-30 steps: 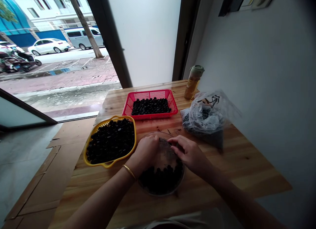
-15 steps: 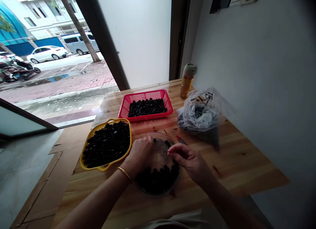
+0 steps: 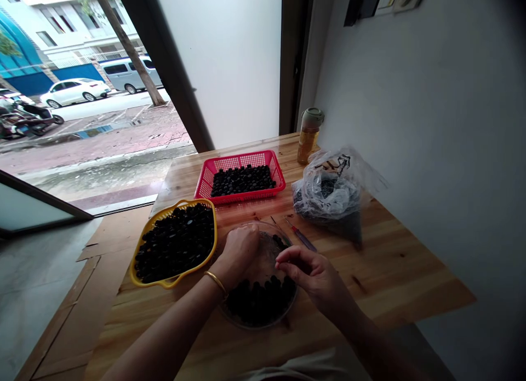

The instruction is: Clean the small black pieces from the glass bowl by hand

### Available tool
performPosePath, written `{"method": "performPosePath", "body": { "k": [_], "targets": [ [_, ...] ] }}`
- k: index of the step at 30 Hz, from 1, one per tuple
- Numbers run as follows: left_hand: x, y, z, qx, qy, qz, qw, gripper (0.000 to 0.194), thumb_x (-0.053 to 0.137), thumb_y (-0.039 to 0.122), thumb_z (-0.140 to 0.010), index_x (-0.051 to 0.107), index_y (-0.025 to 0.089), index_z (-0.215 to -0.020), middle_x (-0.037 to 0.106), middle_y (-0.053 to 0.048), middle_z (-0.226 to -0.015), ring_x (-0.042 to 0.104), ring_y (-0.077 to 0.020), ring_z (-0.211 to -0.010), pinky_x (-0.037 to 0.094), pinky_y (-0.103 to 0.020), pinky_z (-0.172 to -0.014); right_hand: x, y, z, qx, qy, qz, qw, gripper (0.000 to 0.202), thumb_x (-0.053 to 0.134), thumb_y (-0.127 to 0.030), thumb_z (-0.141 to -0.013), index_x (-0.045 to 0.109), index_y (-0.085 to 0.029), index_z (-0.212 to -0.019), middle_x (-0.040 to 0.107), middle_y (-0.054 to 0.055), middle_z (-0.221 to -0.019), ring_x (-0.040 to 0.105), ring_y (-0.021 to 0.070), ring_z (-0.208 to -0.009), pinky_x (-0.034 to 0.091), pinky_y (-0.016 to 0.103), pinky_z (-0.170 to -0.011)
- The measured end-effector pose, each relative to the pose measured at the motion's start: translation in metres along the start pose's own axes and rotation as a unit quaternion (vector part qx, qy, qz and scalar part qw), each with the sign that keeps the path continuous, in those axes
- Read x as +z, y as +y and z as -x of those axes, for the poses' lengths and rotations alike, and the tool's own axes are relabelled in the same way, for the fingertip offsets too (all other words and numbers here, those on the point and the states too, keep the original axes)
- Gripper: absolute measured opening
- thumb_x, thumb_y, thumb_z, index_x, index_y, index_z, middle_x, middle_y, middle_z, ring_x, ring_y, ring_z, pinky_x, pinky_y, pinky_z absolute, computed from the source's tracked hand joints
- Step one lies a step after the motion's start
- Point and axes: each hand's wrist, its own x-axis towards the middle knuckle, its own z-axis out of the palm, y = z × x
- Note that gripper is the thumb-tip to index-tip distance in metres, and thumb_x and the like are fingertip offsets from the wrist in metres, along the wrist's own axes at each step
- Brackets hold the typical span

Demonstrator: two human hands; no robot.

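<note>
A clear round tray (image 3: 266, 263) lies in front of me, with many small black round pieces (image 3: 258, 301) heaped along its near side. More of these pieces sit by its right rim. Over the tray's left part is my left hand (image 3: 238, 252), its fingers curled and closed; their tips face away, so what they hold is hidden. My right hand (image 3: 308, 269) pinches thumb and forefinger together above the tray's right side. Whatever is in that pinch is too small to name. A gold-coloured bangle (image 3: 216, 282) circles my left wrist.
A yellow basket (image 3: 167, 283) of black pieces stands left, a red basket (image 3: 240, 196) of them behind. A clear plastic bag (image 3: 329, 197) with dark contents slumps right, near a bottle (image 3: 309, 137). A slim tool (image 3: 303, 237) lies beyond the tray; a wall (image 3: 411, 123) bounds the right.
My left hand has moved slightly right and up over the tray, and the black piece seen by its fingertips is out of sight. My right hand stays pinched, slightly lower. The view has shifted slightly.
</note>
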Motion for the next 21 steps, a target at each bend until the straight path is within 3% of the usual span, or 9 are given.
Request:
{"method": "performPosePath", "body": {
  "k": [3,5,8,11,13,15,17,19,21],
  "targets": [
    [-0.003,-0.002,0.003,0.007,0.019,0.036,0.999,0.029,0.069,0.032,-0.1,0.067,0.017,-0.125,0.071,-0.01,-0.124,0.072,-0.0257,-0.103,0.062,-0.047,-0.088,0.0,0.001,0.003,0.003,0.001,0.004,1.0,0.022,0.078,-0.042,-0.087,0.079,-0.021,-0.092,0.068,0.001,-0.077,0.054,0.0145,-0.067,0.043,0.025,-0.062],
    [-0.007,0.0,0.015,0.021,0.045,0.072,0.996,0.017,0.065,0.025,-0.101,0.07,0.016,-0.115,0.074,-0.01,-0.117,0.072,-0.0261,-0.103,0.061,-0.047,-0.09,-0.002,0.0,0.002,0.0,0.005,-0.002,1.0,0.021,0.078,-0.042,-0.087,0.08,-0.021,-0.092,0.069,0.001,-0.077,0.054,0.0146,-0.067,0.043,0.025,-0.061],
    [-0.009,0.008,0.047,0.057,0.094,0.153,0.982,0.015,0.056,0.014,-0.102,0.07,0.017,-0.105,0.075,-0.011,-0.112,0.073,-0.0249,-0.101,0.06,-0.041,-0.091,-0.004,-0.004,0.001,-0.021,0.014,-0.037,0.999,0.021,0.079,-0.043,-0.087,0.08,-0.022,-0.09,0.07,0.002,-0.078,0.056,0.015,-0.069,0.045,0.024,-0.061],
    [-0.001,0.018,0.086,0.082,0.128,0.247,0.957,0.014,0.054,0.014,-0.099,0.067,0.019,-0.103,0.076,-0.008,-0.109,0.074,-0.017,-0.081,0.062,-0.028,-0.073,-0.002,-0.008,0.001,-0.05,0.008,-0.077,0.996,0.017,0.08,-0.041,-0.088,0.08,-0.024,-0.089,0.071,0.002,-0.083,0.06,0.0155,-0.075,0.05,0.024,-0.069],
    [0.008,0.024,0.107,0.079,0.147,0.342,0.925,0.013,0.052,0.016,-0.099,0.065,0.02,-0.102,0.076,-0.008,-0.104,0.072,-0.014,-0.069,0.06,-0.023,-0.06,0.003,-0.009,0.002,-0.055,-0.013,-0.098,0.994,0.013,0.081,-0.039,-0.088,0.081,-0.026,-0.09,0.071,0.001,-0.086,0.063,0.0153,-0.08,0.052,0.024,-0.074],
    [0.017,0.027,0.121,0.057,0.166,0.493,0.852,0.018,0.058,0.016,-0.096,0.064,0.022,-0.111,0.076,-0.005,-0.099,0.071,-0.0131,-0.063,0.059,-0.021,-0.054,0.009,-0.008,0.005,-0.047,-0.039,-0.117,0.991,0.012,0.082,-0.038,-0.089,0.082,-0.026,-0.09,0.07,0.001,-0.089,0.065,0.015,-0.082,0.053,0.023,-0.076],
    [0.021,0.029,0.13,0.032,0.184,0.592,0.784,0.035,0.065,0.013,-0.09,0.062,0.026,-0.122,0.078,-0.002,-0.098,0.075,-0.0143,-0.069,0.061,-0.021,-0.058,0.015,-0.006,0.007,-0.038,-0.054,-0.121,0.99,0.012,0.082,-0.038,-0.089,0.082,-0.026,-0.09,0.069,0.001,-0.09,0.065,0.0149,-0.083,0.053,0.024,-0.076],
    [0.022,0.029,0.133,0.02,0.209,0.609,0.765,0.047,0.068,0.009,-0.086,0.061,0.029,-0.128,0.078,-0.001,-0.098,0.078,-0.0158,-0.079,0.064,-0.022,-0.067,0.019,-0.003,0.009,-0.037,-0.05,-0.093,0.994,0.012,0.083,-0.037,-0.088,0.083,-0.025,-0.089,0.068,0.001,-0.089,0.065,0.0152,-0.082,0.053,0.024,-0.075],
    [0.022,0.028,0.135,0.024,0.236,0.588,0.773,0.05,0.068,0.007,-0.084,0.061,0.029,-0.128,0.078,0.0,-0.096,0.079,-0.0157,-0.082,0.065,-0.022,-0.072,0.021,-0.002,0.009,-0.044,-0.043,-0.045,0.997,0.011,0.083,-0.035,-0.087,0.083,-0.024,-0.087,0.067,0.002,-0.088,0.064,0.0157,-0.081,0.052,0.024,-0.073]
  ]
}}
